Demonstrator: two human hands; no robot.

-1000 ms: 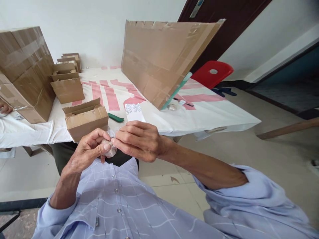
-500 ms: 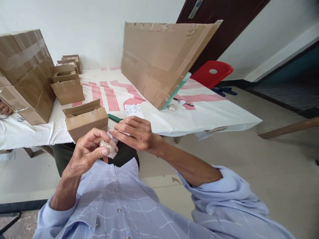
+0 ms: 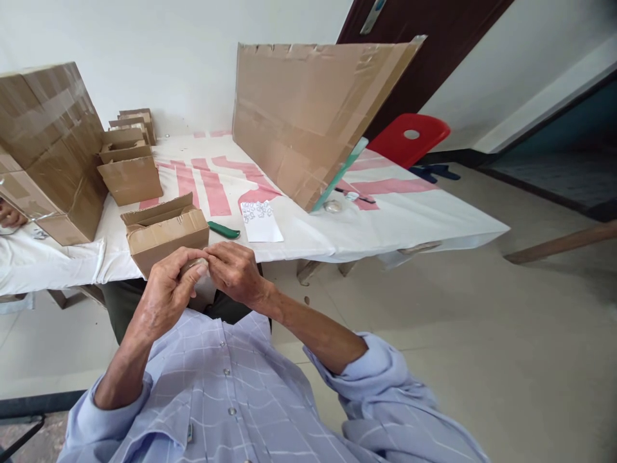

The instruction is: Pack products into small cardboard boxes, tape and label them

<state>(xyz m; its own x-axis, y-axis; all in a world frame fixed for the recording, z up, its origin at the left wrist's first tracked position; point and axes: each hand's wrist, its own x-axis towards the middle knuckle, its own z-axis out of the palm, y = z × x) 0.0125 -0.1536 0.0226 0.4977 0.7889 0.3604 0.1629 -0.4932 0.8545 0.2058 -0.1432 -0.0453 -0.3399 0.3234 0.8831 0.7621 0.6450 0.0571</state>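
Just above my lap, at the table's front edge, both hands meet. My left hand (image 3: 168, 286) is closed around a small pale thing in clear plastic (image 3: 196, 265); the fingers cover most of it, and its exact kind is hidden. My right hand (image 3: 235, 273) pinches at the upper edge of that plastic, its fingertips touching those of my left hand. Right behind the hands stands a small cardboard box (image 3: 168, 236) with its top flap up. A green-handled knife (image 3: 223, 229), apparently folded, lies to the right of the box, beside a white paper (image 3: 263, 225) with small markings.
A large taped carton (image 3: 53, 154) stands on the left, with several small open boxes (image 3: 131, 177) behind it. A big cardboard panel (image 3: 308, 116) leans upright on the table (image 3: 424, 222). A clear round thing (image 3: 332, 206) lies by its foot. Another person's hand (image 3: 10, 215) shows far left.
My right hand has moved left and down against my left hand. The plastic between them is now mostly covered. The knife and paper have come into fuller view.
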